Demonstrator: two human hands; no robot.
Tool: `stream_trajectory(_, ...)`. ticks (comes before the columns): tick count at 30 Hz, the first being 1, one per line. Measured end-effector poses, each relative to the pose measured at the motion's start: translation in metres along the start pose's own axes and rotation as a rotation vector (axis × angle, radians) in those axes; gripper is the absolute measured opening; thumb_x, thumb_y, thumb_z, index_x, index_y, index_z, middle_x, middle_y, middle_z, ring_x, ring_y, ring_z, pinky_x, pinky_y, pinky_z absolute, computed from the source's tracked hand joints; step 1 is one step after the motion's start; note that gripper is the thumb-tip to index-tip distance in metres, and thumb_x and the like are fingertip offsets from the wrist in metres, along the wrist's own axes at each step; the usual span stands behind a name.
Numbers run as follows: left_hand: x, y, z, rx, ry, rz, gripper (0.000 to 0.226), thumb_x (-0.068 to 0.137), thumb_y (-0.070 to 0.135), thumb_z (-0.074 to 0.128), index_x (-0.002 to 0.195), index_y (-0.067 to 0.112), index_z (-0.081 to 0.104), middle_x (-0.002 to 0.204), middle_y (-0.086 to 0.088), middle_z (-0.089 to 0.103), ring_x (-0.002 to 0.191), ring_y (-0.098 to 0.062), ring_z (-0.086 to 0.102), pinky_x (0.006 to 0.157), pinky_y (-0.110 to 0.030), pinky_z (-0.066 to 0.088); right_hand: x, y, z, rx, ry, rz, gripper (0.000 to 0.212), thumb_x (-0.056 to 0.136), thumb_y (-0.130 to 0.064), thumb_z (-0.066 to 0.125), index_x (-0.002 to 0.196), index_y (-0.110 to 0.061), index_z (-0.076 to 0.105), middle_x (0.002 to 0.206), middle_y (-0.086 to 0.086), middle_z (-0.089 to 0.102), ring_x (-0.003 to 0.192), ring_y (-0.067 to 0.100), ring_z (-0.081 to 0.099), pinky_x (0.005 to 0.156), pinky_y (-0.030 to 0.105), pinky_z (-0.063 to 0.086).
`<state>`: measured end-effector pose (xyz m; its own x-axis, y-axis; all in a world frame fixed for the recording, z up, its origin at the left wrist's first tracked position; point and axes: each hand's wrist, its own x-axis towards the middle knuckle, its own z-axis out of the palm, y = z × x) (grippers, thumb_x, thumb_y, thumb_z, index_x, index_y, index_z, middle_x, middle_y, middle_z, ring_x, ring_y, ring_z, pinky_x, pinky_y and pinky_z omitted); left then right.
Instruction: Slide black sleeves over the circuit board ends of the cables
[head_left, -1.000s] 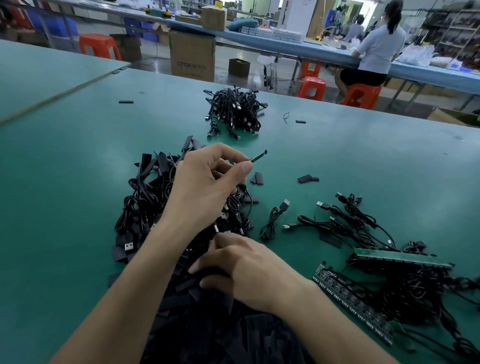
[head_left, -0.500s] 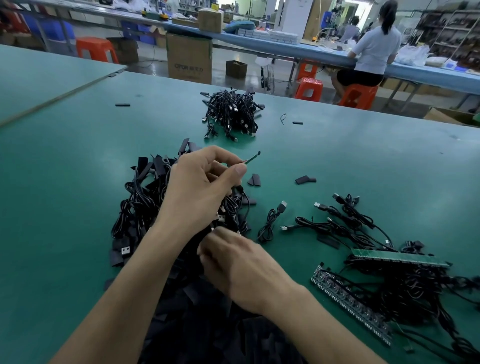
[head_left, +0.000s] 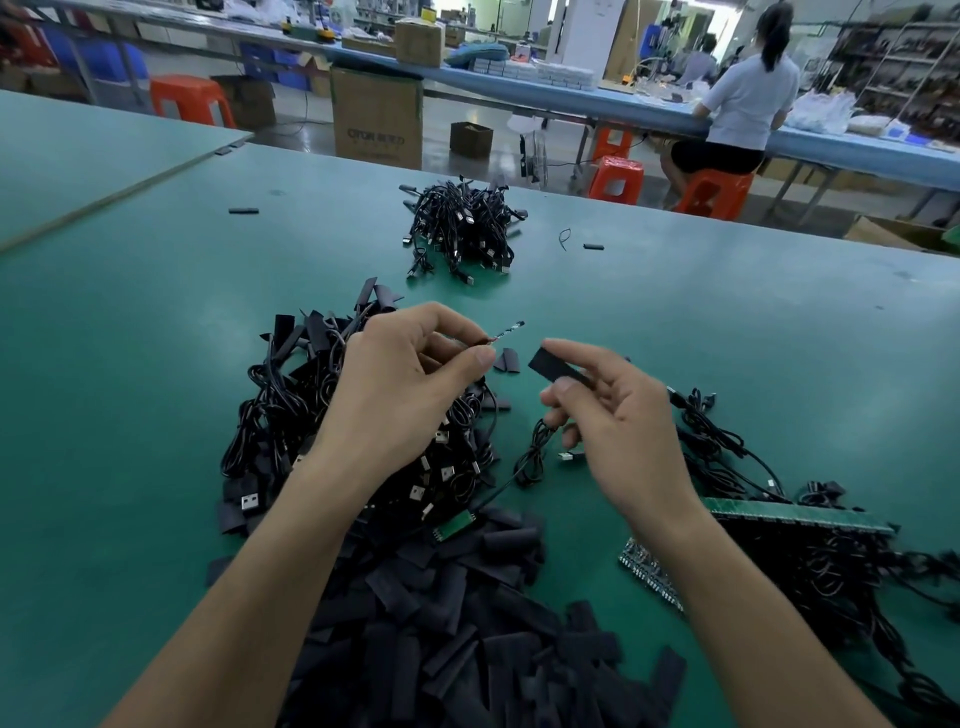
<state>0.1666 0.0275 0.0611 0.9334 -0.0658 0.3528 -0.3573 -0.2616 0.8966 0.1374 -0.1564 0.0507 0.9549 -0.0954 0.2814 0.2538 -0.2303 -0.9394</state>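
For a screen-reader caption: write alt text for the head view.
The left hand pinches a cable's circuit board end while the right hand holds a black sleeve beside it, not yet touching. Heaps of sleeves and cables lie beneath on a green table.

Illumination is moderately bright, even and diffuse; shadows on the green table (head_left: 156, 389) are faint and soft-edged, and the far room (head_left: 883, 62) at upper right is brightest. The circuit board end (head_left: 511, 330) shows motion blur, while the black sleeve (head_left: 558, 369) renders as near-featureless black. Wide-angle distortion bows table edges toward the frame borders; background detail is soft.
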Motion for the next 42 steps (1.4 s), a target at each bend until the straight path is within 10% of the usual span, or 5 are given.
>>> stream_trajectory(7, -0.001, 0.001, 0.0, -0.004, -0.036, -0.005, 0.011, 0.08, 0.019, 0.084, 0.086, 0.024, 0.075, 0.078, 0.01, 0.075, 0.072, -0.006, 0.07, 0.067, -0.015, 0.053, 0.003, -0.004, -0.007, -0.076, 0.081, -0.121, 0.029, 0.088, -0.014, 0.075, 0.108, -0.034, 0.071, 0.093, -0.018, 0.075, 0.086, -0.003, 0.068, 0.077, 0.015, 0.052)
stream_trajectory(19, -0.002, 0.004, 0.002, -0.024, -0.065, -0.016, 0.013, 0.08, 0.016, 0.083, 0.085, 0.024, 0.075, 0.078, 0.006, 0.076, 0.074, -0.011, 0.072, 0.069, -0.018, 0.055, 0.0, -0.004, -0.005, -0.05, 0.088, -0.097, 0.03, 0.095, -0.043, 0.053, 0.077, -0.025, 0.07, 0.066, -0.012, 0.066, 0.06, -0.002, 0.056, 0.058, 0.013, 0.044)
stream_trajectory(42, -0.004, 0.007, 0.003, -0.006, -0.068, -0.025, 0.014, 0.078, 0.014, 0.085, 0.086, 0.021, 0.075, 0.078, 0.003, 0.075, 0.074, -0.014, 0.071, 0.071, -0.024, 0.058, 0.003, -0.004, -0.013, -0.041, 0.122, -0.112, 0.027, 0.082, -0.021, 0.078, 0.106, -0.034, 0.073, 0.095, -0.012, 0.076, 0.071, -0.006, 0.066, 0.073, 0.013, 0.052)
